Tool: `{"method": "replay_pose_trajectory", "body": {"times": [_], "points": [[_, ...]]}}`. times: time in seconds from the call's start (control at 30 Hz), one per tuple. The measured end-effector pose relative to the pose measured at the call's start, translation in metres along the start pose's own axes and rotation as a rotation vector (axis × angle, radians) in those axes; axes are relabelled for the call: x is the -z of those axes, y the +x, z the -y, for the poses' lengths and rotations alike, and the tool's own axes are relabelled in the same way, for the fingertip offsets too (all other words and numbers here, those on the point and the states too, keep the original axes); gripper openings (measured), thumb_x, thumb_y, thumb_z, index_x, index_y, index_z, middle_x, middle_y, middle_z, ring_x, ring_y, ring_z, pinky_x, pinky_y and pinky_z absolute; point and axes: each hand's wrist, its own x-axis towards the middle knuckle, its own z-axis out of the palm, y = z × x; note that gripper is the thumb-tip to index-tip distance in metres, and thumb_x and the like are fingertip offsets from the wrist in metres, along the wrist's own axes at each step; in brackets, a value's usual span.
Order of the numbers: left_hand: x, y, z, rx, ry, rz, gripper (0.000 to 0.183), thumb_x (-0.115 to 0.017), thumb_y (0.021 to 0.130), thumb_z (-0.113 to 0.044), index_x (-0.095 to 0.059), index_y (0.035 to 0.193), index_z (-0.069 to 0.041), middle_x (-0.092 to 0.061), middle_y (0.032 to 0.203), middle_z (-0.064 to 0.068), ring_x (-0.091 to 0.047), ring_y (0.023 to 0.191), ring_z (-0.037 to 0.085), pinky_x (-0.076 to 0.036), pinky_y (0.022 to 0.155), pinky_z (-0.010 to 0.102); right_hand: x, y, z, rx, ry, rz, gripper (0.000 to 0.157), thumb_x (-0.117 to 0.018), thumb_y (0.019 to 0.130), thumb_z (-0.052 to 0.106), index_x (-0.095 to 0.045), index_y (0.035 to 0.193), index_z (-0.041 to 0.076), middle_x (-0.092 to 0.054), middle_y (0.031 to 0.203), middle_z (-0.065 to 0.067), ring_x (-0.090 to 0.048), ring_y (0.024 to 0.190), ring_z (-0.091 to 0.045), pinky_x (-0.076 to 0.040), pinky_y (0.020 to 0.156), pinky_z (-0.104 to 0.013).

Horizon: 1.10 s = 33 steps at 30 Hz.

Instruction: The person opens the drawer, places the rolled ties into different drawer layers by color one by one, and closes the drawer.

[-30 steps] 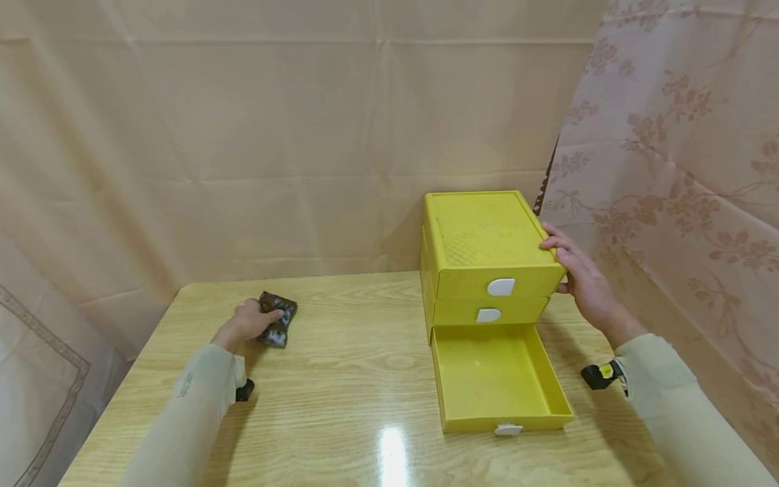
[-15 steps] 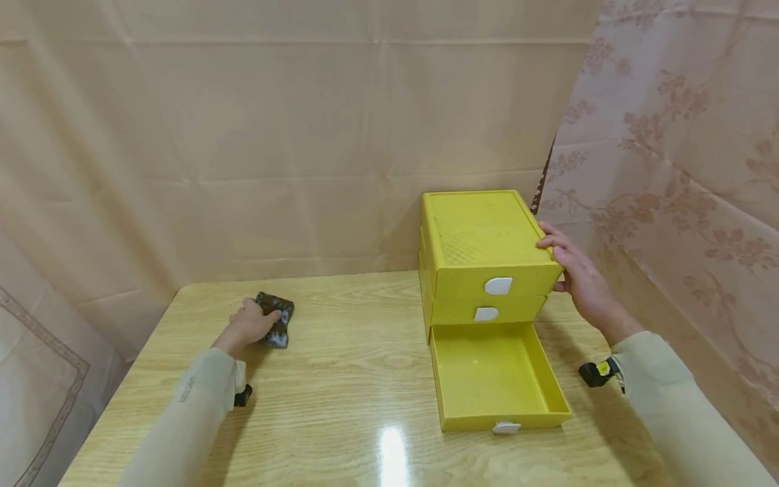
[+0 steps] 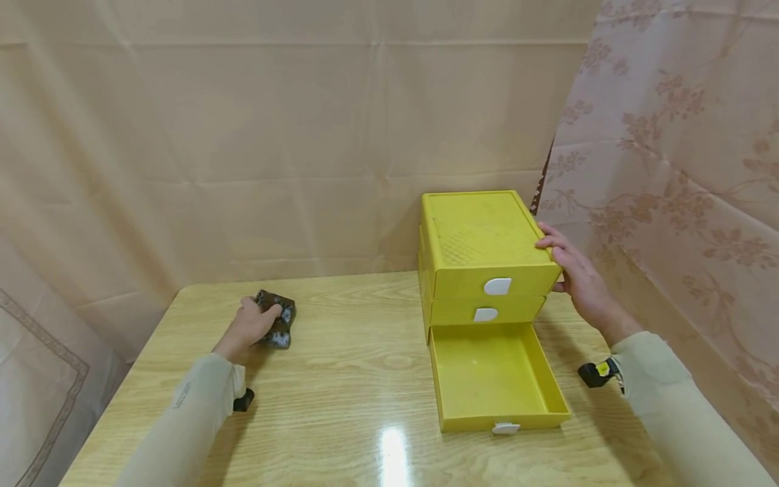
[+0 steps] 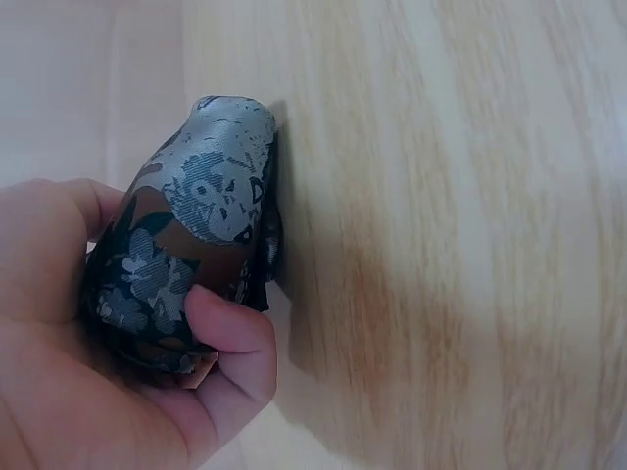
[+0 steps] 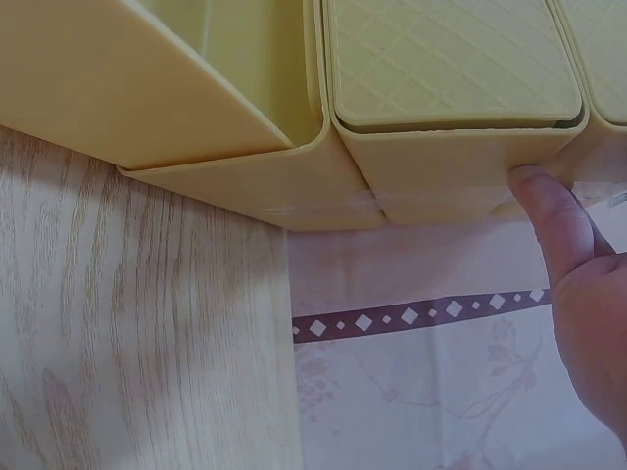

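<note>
In the head view my left hand (image 3: 252,323) pinches a dark folded cloth (image 3: 282,331) with silver and brown patterns, at the table's far left. Close up in the left wrist view, the cloth (image 4: 196,206) bulges between the thumb and curled fingers, close against the wood. My right hand (image 3: 581,287) rests against the upper right edge of a yellow drawer cabinet (image 3: 481,223), fingers on its top. In the right wrist view one digit of the right hand (image 5: 598,304) presses on the cabinet's side. The bottom drawer (image 3: 493,372) is pulled out, with bare floor.
Two upper drawers with white handles (image 3: 497,287) are closed. The wooden table (image 3: 341,379) stretches between the cloth and the cabinet. A beige curtain (image 3: 274,135) hangs behind, and a floral curtain (image 3: 688,169) stands close on the right.
My left hand has gathered the cloth, which bunches up more than before. The right hand and the cabinet stay in place.
</note>
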Motion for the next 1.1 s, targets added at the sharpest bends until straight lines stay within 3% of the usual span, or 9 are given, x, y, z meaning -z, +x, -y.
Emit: {"method": "replay_pose_trajectory", "body": {"times": [0.17, 0.27, 0.3, 0.37, 0.43, 0.53, 0.87, 1.1], "points": [[0.001, 0.002, 0.001, -0.008, -0.043, -0.004, 0.083, -0.040, 0.097, -0.043, 0.006, 0.140, 0.012, -0.035, 0.105, 0.026, -0.045, 0.079, 0.029, -0.043, 0.064, 0.038, 0.000, 0.001, 0.000, -0.002, -0.010, 0.001, 0.038, -0.026, 0.106, 0.033, -0.045, 0.126, 0.006, -0.013, 0.158, 0.003, -0.039, 0.125, -0.015, -0.051, 0.069, -0.031], [0.002, 0.004, 0.002, -0.012, -0.098, 0.003, 0.081, -0.042, 0.097, -0.041, 0.006, 0.141, 0.009, -0.037, 0.079, 0.013, -0.038, 0.058, 0.020, -0.042, 0.055, 0.035, -0.001, 0.001, 0.000, 0.000, 0.000, 0.002, 0.038, -0.026, 0.106, 0.032, -0.045, 0.126, 0.006, -0.013, 0.158, 0.002, -0.039, 0.124, -0.015, -0.052, 0.069, -0.031], [0.002, 0.004, 0.002, -0.014, -0.113, 0.002, 0.080, -0.043, 0.097, -0.040, 0.004, 0.140, 0.008, -0.036, 0.079, 0.011, -0.037, 0.057, 0.019, -0.043, 0.053, 0.036, -0.001, 0.001, -0.001, 0.000, 0.007, 0.001, 0.037, -0.026, 0.106, 0.032, -0.044, 0.126, 0.005, -0.013, 0.158, 0.002, -0.040, 0.124, -0.015, -0.053, 0.069, -0.031], [0.002, 0.005, 0.001, -0.021, -0.145, 0.003, 0.077, -0.045, 0.096, -0.038, 0.002, 0.140, 0.006, -0.041, 0.082, 0.015, -0.042, 0.059, 0.020, -0.048, 0.055, 0.036, -0.001, 0.001, 0.000, -0.001, 0.014, 0.002, 0.037, -0.026, 0.106, 0.030, -0.044, 0.126, 0.005, -0.012, 0.158, 0.002, -0.040, 0.124, -0.015, -0.053, 0.070, -0.031], [0.002, 0.006, 0.000, -0.028, -0.178, 0.008, 0.078, -0.047, 0.096, -0.036, 0.002, 0.142, 0.003, -0.045, 0.101, 0.023, -0.051, 0.072, 0.025, -0.053, 0.060, 0.039, -0.001, 0.000, 0.000, -0.003, 0.012, 0.001, 0.037, -0.026, 0.106, 0.030, -0.044, 0.126, 0.005, -0.012, 0.158, 0.002, -0.040, 0.124, -0.015, -0.052, 0.069, -0.031], [0.001, 0.004, -0.003, -0.048, -0.238, 0.030, 0.075, -0.049, 0.096, -0.032, 0.000, 0.142, 0.000, -0.033, 0.127, 0.031, -0.053, 0.095, 0.032, -0.054, 0.069, 0.042, -0.001, 0.000, 0.000, -0.008, 0.004, 0.000, 0.037, -0.026, 0.106, 0.031, -0.045, 0.126, 0.006, -0.012, 0.158, 0.002, -0.040, 0.123, -0.015, -0.052, 0.069, -0.031], [-0.001, -0.003, -0.011, -0.101, -0.354, 0.066, 0.069, -0.054, 0.096, -0.026, -0.005, 0.139, -0.002, -0.039, 0.125, 0.031, -0.062, 0.088, 0.028, -0.055, 0.071, 0.048, 0.000, 0.000, 0.000, -0.005, -0.001, -0.004, 0.036, -0.026, 0.106, 0.031, -0.045, 0.125, 0.006, -0.013, 0.158, 0.002, -0.040, 0.123, -0.016, -0.052, 0.068, -0.031], [-0.001, -0.009, -0.017, -0.123, -0.348, 0.091, 0.077, -0.056, 0.096, -0.034, -0.003, 0.144, -0.005, -0.030, 0.134, 0.030, -0.048, 0.114, 0.038, -0.052, 0.079, 0.048, 0.000, 0.000, 0.000, 0.002, 0.005, -0.004, 0.036, -0.026, 0.106, 0.030, -0.044, 0.125, 0.006, -0.011, 0.158, -0.001, -0.038, 0.125, -0.016, -0.053, 0.069, -0.032]]}}
